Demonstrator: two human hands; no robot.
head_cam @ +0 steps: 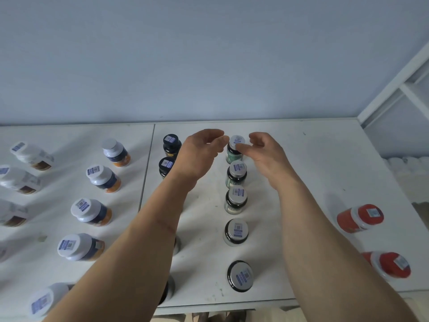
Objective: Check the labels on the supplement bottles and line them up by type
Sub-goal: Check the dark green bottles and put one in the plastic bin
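both hands are reaching to the far edge of the white worktop [301,159], either side of the green-labelled bottle [235,149] standing upright at the head of a column of five; the right hand [264,154] is touching its grey cap with thumb and curled fingertips, though whether that grip is truly pinching the cap i cannot tell; the left hand [199,154] is hovering just beside the same bottle, its grip released, fingers loosely curled and holding nothing; behind the left wrist two dark bottles [170,154] are standing one behind the other near the far edge; the white-capped bottles with orange bases [102,182] are running in a column down the left part of the worktop; further left, white bottles [25,168] are lining the left edge; two red bottles [371,240] are sitting near the right edge, well apart from the hands.
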